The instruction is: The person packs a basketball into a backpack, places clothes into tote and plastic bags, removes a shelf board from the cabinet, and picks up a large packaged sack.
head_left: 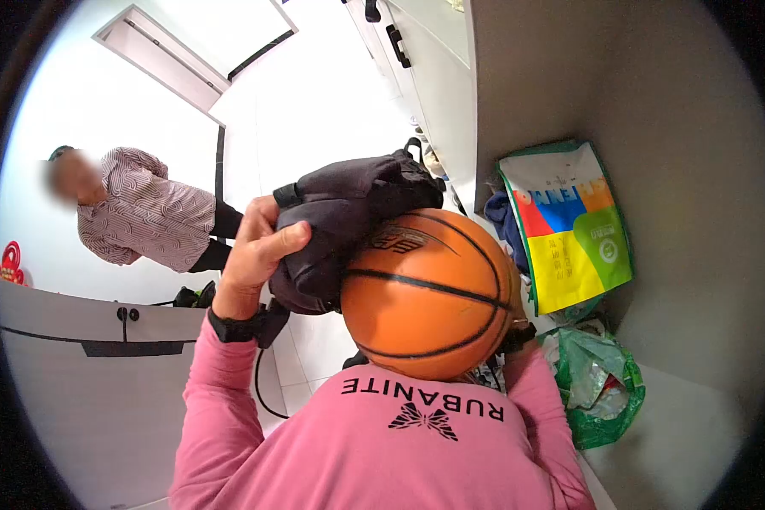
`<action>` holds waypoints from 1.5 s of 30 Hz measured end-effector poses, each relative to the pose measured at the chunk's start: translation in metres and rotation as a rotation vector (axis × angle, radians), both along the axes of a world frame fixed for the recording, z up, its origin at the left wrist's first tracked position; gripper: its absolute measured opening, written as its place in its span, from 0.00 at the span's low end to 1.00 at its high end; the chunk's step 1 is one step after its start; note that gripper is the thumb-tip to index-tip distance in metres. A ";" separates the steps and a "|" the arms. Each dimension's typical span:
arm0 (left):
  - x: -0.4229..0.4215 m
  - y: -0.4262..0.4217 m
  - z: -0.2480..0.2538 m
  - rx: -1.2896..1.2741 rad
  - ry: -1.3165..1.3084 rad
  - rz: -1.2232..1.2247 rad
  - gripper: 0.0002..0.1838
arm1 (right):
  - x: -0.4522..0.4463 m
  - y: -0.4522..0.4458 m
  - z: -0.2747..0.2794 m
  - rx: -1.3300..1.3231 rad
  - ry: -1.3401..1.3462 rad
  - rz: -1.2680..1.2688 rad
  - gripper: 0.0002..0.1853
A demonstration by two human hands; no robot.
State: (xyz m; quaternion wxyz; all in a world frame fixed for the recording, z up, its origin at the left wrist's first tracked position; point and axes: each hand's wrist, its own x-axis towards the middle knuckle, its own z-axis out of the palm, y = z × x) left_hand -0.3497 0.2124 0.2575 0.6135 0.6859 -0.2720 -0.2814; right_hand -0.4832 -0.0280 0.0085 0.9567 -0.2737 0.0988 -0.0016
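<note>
My left hand (259, 251) grips a dark, soft bag (340, 200), its thumb on the near side and the other fingers mostly hidden. An orange basketball (429, 293) with black seams is in front of my chest, touching the bag's right side. Along the ball's right edge, a sliver of my right hand (515, 293) shows against it; its fingers are hidden behind the ball. Black bands circle both wrists.
Another person (149, 208) in a patterned shirt stands at the left. A grey-white cabinet (93, 399) is at lower left. On the right, a colourful bag (569, 229) and a green plastic bag (595, 391) lie beside a grey panel (680, 195).
</note>
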 end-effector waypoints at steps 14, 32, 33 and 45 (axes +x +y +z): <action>-0.037 0.012 -0.017 -0.122 0.430 0.154 0.26 | -0.031 -0.009 0.033 -1.221 0.250 -0.119 0.36; 0.013 0.075 -0.049 -0.122 0.285 0.053 0.27 | -0.036 0.082 -0.010 -0.947 0.295 -0.403 0.17; 0.022 0.081 -0.061 -0.086 0.242 0.076 0.26 | -0.025 0.083 -0.017 -1.035 0.373 -0.414 0.15; 0.081 0.207 -0.162 0.598 0.179 0.374 0.18 | 0.077 0.094 0.002 -1.824 0.464 -0.579 0.11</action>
